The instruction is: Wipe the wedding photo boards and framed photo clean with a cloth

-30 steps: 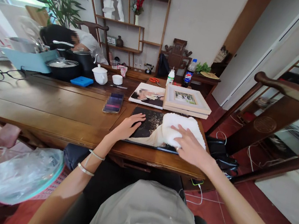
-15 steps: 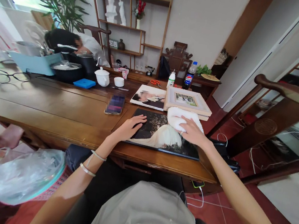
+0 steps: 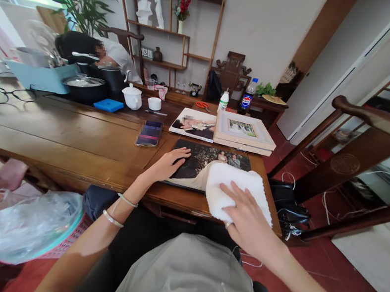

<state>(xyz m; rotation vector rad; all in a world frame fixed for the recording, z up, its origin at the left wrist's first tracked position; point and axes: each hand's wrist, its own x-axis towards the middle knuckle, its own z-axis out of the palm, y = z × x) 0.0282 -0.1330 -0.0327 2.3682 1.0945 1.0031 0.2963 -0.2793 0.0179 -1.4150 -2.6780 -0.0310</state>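
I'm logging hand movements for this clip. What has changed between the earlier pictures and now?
The bare right hand has drawn the fluffy white cloth from the far edge of the dark rectangular photo panel toward the person, past the panel's near edge. The small printed figures it covered now show. Nothing was taken up or let go; the bare left hand stayed on the panel's left part.

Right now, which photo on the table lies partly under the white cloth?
The dark front panel, its near right part covered by the cloth beneath the right hand. The white-edged photo and framed picture lie behind, uncovered.
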